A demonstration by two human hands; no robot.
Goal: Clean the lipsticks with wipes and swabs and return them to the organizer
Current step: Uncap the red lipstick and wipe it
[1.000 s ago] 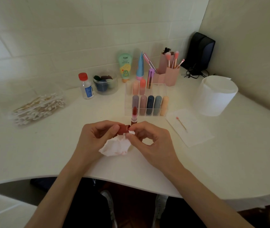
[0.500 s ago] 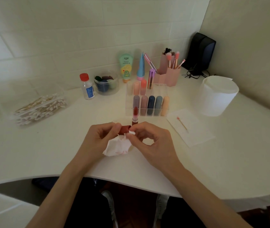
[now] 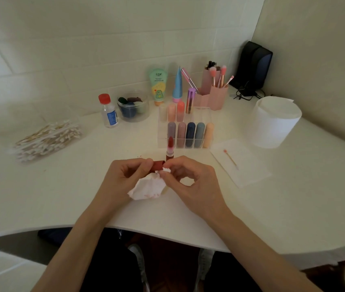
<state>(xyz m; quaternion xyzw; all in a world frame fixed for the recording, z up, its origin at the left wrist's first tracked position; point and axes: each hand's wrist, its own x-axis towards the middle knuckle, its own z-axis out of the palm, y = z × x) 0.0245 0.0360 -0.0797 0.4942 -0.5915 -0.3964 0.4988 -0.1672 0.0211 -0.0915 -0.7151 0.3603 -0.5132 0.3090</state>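
Observation:
My left hand [image 3: 125, 178] pinches a dark red lipstick cap [image 3: 157, 165], held sideways just above the table. My right hand [image 3: 192, 182] pinches a crumpled white wipe [image 3: 148, 187] against the cap's open end. The wipe hangs down between both hands. Just behind my fingers, the open red lipstick [image 3: 169, 149] stands upright with its bullet extended and its base partly hidden. Further back is the clear organizer [image 3: 201, 116], with several capped lipsticks in two rows. A used swab [image 3: 230, 159] lies on a flat wipe [image 3: 243, 163] to the right.
A box of cotton swabs [image 3: 47, 140] sits at the left. A red-capped bottle [image 3: 109, 111], a clear jar [image 3: 133, 106], two tubes [image 3: 159, 85], and a pink brush holder [image 3: 215, 93] line the wall. A white wipe roll [image 3: 272, 125] stands at the right, and a black pouch [image 3: 253, 66] in the corner.
Both hands stay almost where they were, holding the cap and the wipe. The wipe has shifted slightly against the cap. The lipstick has not moved.

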